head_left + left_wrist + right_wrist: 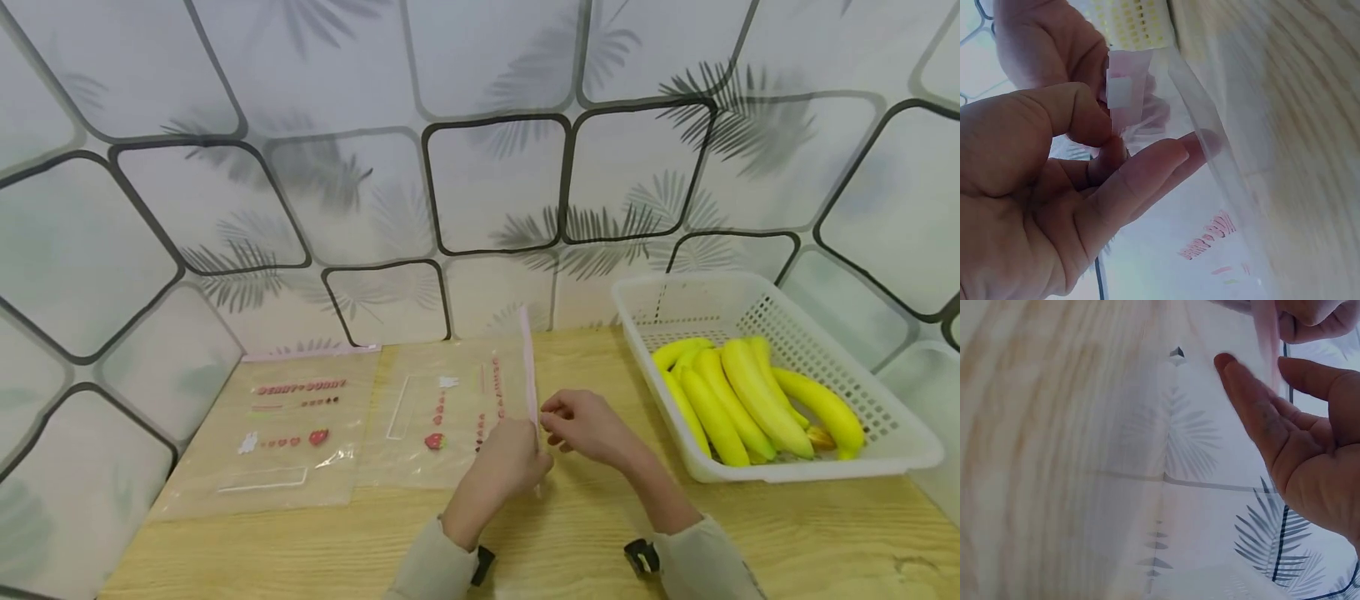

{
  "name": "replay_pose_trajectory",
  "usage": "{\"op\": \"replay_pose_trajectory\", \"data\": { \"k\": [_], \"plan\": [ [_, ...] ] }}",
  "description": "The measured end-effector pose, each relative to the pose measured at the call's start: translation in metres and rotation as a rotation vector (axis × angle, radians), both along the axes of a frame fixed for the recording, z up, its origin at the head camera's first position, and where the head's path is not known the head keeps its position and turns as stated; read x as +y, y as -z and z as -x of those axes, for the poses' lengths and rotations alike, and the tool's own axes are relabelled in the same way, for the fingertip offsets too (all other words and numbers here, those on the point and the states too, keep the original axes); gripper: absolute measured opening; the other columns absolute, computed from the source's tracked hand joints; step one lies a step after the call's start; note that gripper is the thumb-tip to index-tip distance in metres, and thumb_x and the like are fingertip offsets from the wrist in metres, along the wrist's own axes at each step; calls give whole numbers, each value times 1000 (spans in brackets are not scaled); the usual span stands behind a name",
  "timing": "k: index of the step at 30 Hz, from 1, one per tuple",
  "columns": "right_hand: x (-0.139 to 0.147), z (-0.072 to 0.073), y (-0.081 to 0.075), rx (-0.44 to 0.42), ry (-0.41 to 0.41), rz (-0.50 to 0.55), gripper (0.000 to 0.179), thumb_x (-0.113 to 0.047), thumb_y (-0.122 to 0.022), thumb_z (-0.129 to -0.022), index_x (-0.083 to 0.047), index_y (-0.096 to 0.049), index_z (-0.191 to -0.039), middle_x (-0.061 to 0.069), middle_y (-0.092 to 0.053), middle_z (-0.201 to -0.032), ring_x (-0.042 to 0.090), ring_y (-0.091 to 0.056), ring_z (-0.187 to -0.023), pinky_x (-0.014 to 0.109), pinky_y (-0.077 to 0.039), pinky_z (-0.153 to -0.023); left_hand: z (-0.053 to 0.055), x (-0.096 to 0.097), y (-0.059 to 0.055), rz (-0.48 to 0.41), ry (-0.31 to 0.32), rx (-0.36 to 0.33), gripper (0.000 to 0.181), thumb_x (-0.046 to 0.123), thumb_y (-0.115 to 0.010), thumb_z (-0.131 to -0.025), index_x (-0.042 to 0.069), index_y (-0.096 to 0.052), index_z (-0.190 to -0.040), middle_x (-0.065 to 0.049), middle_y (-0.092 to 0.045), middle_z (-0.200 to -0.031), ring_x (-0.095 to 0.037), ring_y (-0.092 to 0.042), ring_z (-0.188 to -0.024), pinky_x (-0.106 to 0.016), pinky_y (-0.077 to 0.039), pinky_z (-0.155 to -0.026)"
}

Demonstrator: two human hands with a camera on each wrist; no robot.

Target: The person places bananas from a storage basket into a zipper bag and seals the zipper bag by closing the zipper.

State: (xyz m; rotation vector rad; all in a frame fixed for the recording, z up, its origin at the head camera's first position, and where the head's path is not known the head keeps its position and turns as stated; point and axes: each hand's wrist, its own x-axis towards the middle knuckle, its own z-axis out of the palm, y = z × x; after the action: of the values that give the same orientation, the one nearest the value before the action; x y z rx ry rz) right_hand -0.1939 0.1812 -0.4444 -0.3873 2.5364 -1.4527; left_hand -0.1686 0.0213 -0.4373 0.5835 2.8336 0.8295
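Note:
A clear zip bag printed with strawberries and a bunny lies turned sideways, its pink zip edge raised on the right. My left hand pinches the near end of that edge between thumb and a finger, other fingers extended along the plastic. Just right of the strip is my right hand; its thumb and fingertips stand apart in the right wrist view. Whether they touch the bag, I cannot tell. A white slider shows on the pink strip in the left wrist view.
A second printed zip bag lies flat on the left, pink edge toward the wall. On the right, a white perforated basket holds several yellow bananas. The wooden table meets a patterned wall covering at the back.

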Motion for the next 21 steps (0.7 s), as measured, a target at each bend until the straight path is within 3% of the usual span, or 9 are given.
{"op": "replay_pose_trajectory", "data": {
  "k": [5, 9, 15, 21],
  "plan": [
    [1, 1, 0, -78, -45, 119, 24, -11, -57, -100, 10, -63, -110, 15, -71, -91, 26, -71, -79, 37, -60, -65, -2, 1, -4, -28, 34, 0, 42, 3, -63, -82, 17, -37, -52, 11, -25, -47, -4, -27, -40, -18, -25, -39],
    [2, 1, -2, -112, -33, 179, 24, -9, -56, -99, 12, -62, -110, 15, -71, -90, 25, -71, -77, 38, -60, -65, -3, 2, -4, -24, 26, 32, 36, 2, -64, -78, 17, -40, -56, 9, -31, -52, -6, -31, -44, -20, -27, -41],
    [0, 1, -4, -122, 2, 254, 21, -4, -57, -96, 14, -60, -106, 13, -70, -84, 21, -70, -74, 37, -60, -63, -4, 5, -6, -26, 17, 67, 29, 5, -66, -79, 13, -46, -61, 6, -36, -55, -8, -36, -47, -21, -29, -41],
    [-1, 3, 0, -109, 10, 289, 18, -3, -58, -95, 14, -60, -102, 11, -69, -83, 16, -67, -73, 34, -59, -62, -2, 3, -3, -98, 3, 34, 29, 6, -62, -83, 13, -43, -62, 7, -34, -56, -6, -34, -46, -20, -28, -41]
  ]
}}
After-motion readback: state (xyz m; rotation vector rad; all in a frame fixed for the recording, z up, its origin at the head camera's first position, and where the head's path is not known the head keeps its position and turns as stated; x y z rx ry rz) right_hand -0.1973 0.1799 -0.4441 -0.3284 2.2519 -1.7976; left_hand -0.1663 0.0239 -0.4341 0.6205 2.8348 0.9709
